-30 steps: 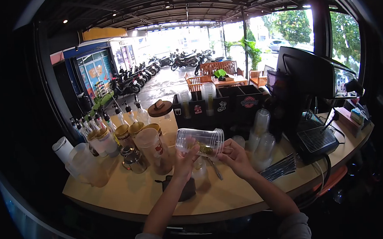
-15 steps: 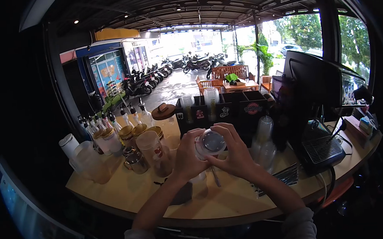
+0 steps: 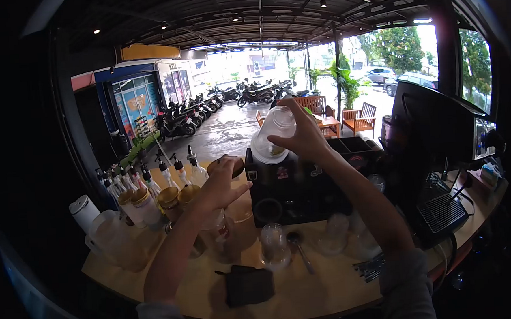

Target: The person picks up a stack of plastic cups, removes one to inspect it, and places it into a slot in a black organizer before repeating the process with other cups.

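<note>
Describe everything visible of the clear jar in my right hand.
The clear plastic jar is transparent, round, with its wide end facing down toward the camera; a small brownish bit sits inside near that end. The right hand alone grips its side, holding it tilted in the air above the black organizer.

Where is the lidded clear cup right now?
Head view, upper centre: the lidded clear cup is held up in the right hand, lid end downward, above the black organiser box.
</note>
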`<state>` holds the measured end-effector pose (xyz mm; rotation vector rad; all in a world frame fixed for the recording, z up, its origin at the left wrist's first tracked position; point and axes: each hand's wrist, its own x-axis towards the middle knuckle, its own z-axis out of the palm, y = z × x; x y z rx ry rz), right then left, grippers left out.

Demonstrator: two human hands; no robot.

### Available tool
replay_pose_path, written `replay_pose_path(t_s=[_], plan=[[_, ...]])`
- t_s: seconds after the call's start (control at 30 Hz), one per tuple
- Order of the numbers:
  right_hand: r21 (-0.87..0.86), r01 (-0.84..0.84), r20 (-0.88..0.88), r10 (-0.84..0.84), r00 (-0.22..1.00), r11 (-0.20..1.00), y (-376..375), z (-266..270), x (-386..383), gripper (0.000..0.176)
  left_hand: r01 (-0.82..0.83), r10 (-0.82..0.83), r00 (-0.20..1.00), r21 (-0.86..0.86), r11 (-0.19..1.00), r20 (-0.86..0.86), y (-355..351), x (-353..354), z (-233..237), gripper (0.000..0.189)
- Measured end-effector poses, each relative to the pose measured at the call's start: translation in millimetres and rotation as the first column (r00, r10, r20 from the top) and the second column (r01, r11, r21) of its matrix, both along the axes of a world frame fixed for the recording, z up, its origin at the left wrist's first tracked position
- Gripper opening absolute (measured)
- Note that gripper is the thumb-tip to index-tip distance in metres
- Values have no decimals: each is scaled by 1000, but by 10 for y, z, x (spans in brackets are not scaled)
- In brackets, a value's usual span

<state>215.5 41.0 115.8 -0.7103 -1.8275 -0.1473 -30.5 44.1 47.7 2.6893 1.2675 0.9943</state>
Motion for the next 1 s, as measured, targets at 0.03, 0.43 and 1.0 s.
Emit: replay_pose_path(t_s=[0.03,0.43,1.0], plan=[[-17,16,18,-15,1000,1000,181,50,-69,65,5,-5,1000,2,1000,0,157,-27,-6,73],[-290,177,228,-112,967,941,1425,-60,-430,68,107,-88,910,26,994,-405,795,-41,-220,76],[-360,181,382,-32,924,915,1530,-478,-353,72,99,-54,906,86,991,-419,702,-25,-152,81]])
